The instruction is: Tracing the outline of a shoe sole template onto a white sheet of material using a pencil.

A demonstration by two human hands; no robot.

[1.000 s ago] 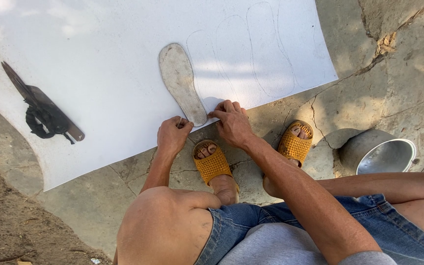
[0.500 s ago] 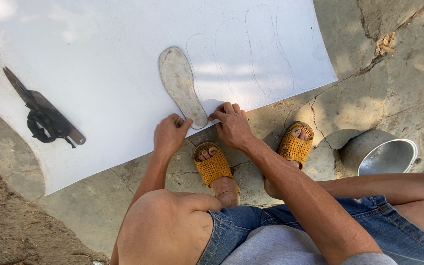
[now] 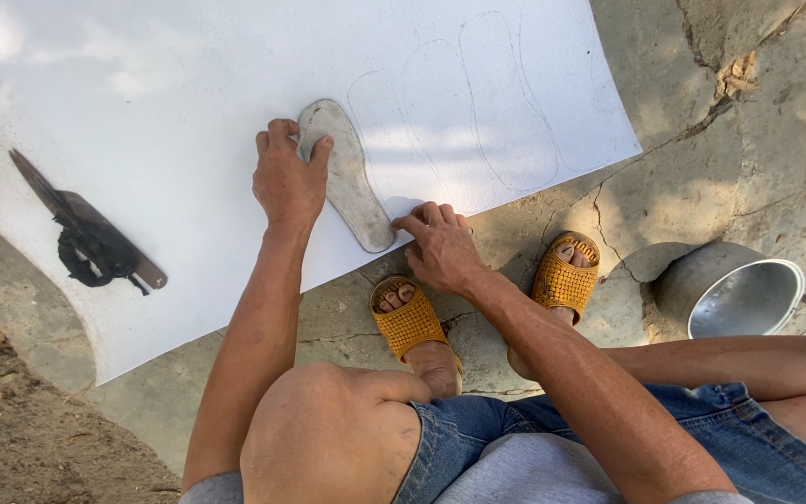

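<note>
Insole template (image 3: 347,177) lies on white sheet (image 3: 160,121), both hands (image 3: 286,182) touching it

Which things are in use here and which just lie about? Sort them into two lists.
In use:
left hand pressing the sole template
right hand at the template's heel end
white sheet with traced outlines

Lying about:
black shears on the sheet
metal pot on the cracked concrete ground

Cracked concrete floor (image 3: 757,140); white sheet (image 3: 188,75) spread on it, metal bowl (image 3: 734,294) set alongside, dirt patch (image 3: 20,439) at edge.
</note>
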